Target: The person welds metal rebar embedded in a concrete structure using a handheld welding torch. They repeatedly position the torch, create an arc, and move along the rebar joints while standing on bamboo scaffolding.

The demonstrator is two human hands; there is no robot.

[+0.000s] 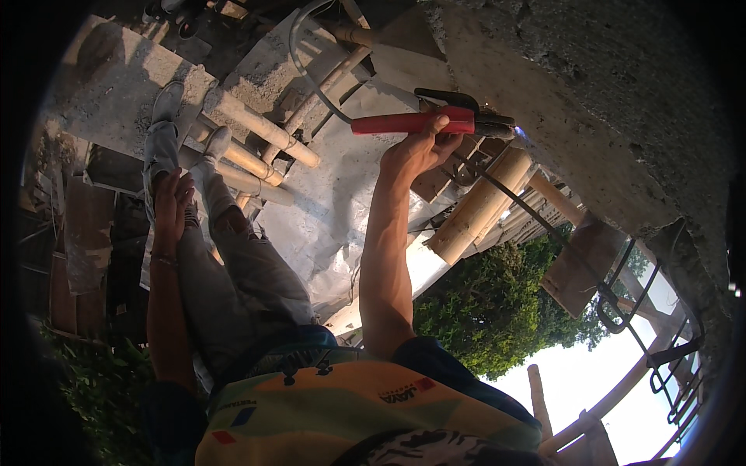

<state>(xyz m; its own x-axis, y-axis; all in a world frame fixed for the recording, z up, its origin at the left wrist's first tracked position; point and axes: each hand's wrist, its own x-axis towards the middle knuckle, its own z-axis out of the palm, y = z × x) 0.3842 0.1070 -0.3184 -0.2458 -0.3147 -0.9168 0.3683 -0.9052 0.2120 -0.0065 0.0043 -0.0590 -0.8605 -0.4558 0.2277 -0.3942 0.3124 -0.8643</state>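
My right hand [420,150] is wrapped round the red handle of a welding electrode holder [388,124], the thumb lying along it. Its dark jaws point right, and a small blue-white glow [520,132] shows at their end, close to the rough concrete face [552,136]. A grey cable [295,54] curves up from the handle's left end. Over by my leg, my left hand [171,206] holds nothing; its fingers are stretched out, next to the grey trousers [210,264]. Whether the palm touches the cloth I cannot tell.
Bamboo poles [268,128] are lashed below, beside a dusty board [116,70] under my feet. Bent steel bars [614,307] stick out at the right. A thick bamboo piece [482,206] lies beneath the concrete. Green foliage [497,299] shows far below.
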